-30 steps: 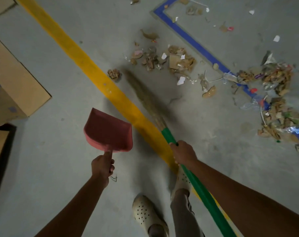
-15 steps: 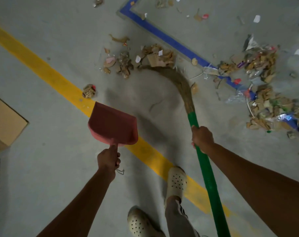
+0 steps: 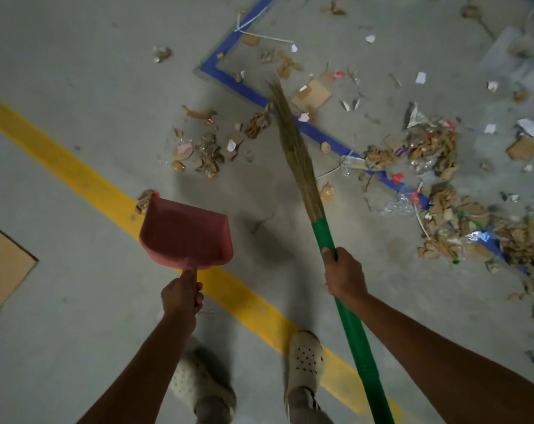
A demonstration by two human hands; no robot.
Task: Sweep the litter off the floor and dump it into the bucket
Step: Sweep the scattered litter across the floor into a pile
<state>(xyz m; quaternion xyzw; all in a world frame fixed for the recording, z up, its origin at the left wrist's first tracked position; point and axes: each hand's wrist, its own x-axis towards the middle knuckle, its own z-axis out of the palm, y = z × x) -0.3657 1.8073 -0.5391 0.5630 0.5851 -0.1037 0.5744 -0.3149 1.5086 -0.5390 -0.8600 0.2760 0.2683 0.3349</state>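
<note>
My right hand [image 3: 343,272] grips the green handle of a straw broom [image 3: 299,154], whose bristles point up and away across the blue floor line [image 3: 244,90]. My left hand [image 3: 181,293] holds the handle of a red dustpan [image 3: 186,231], kept above the floor over the yellow line [image 3: 76,175]. Litter of torn cardboard, paper and plastic lies in a small pile [image 3: 210,151] left of the broom and in a big pile [image 3: 461,209] at the right. A crumpled scrap [image 3: 144,201] lies at the dustpan's far left corner. No bucket is in view.
A cardboard sheet [image 3: 2,264] lies at the left edge. A flat cardboard square [image 3: 313,94] and scattered paper bits lie inside the blue outline. My two feet in pale perforated clogs [image 3: 304,359] stand by the yellow line.
The broom swung from the left of the litter over to the right and its bristles straightened. I stepped forward, and the view shifted toward the litter. The dustpan stayed in my left hand.
</note>
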